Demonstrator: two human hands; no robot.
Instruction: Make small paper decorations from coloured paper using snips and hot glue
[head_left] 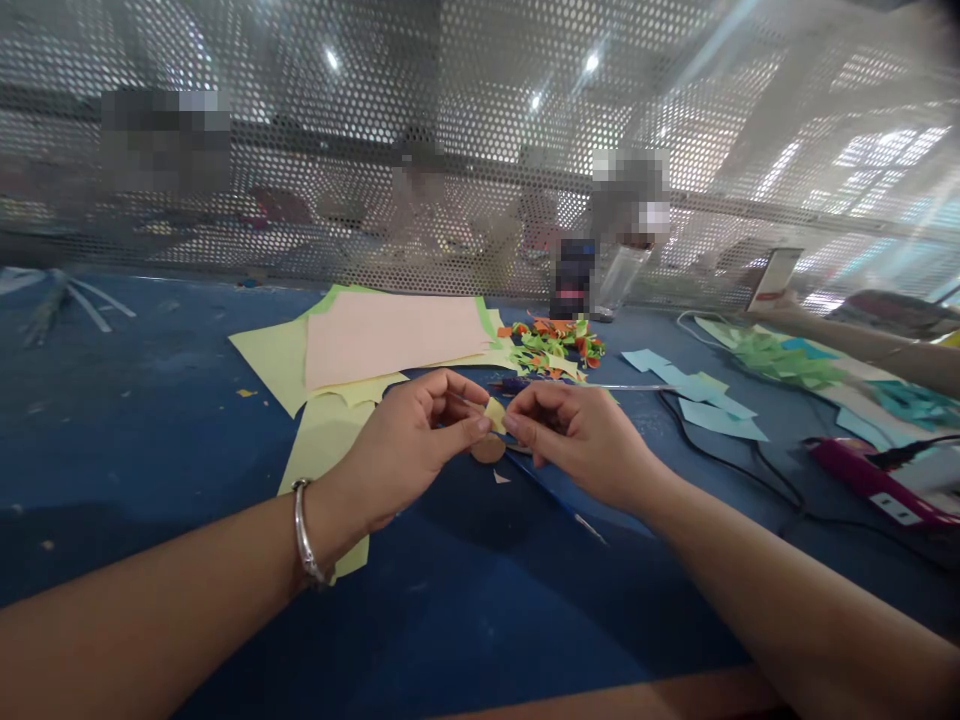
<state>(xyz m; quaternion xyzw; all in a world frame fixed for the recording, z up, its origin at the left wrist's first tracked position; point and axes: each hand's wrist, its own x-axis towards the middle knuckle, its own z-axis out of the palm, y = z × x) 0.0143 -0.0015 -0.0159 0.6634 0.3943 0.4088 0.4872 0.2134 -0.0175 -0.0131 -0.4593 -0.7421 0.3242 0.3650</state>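
Note:
A small piece of yellow paper (495,414) is pinched between my two hands above the blue table. My left hand (420,432), with a silver bangle at the wrist, grips its left side between thumb and fingers. On its right side, my right hand (581,432) holds it the same way. Just below the fingers lies a round brown disc (489,449), partly hidden. A thin blue stick with a pale tip (559,497) runs out from under my right hand. A tiny pale paper scrap (502,477) rests near the disc.
Large yellow, green and pink paper sheets (397,335) lie behind my left hand. Beyond my right hand are curled green and orange paper pieces (559,345). Light blue paper pieces (720,415), black cables and a magenta power strip (885,480) lie right. A perforated metal screen (337,200) borders the back.

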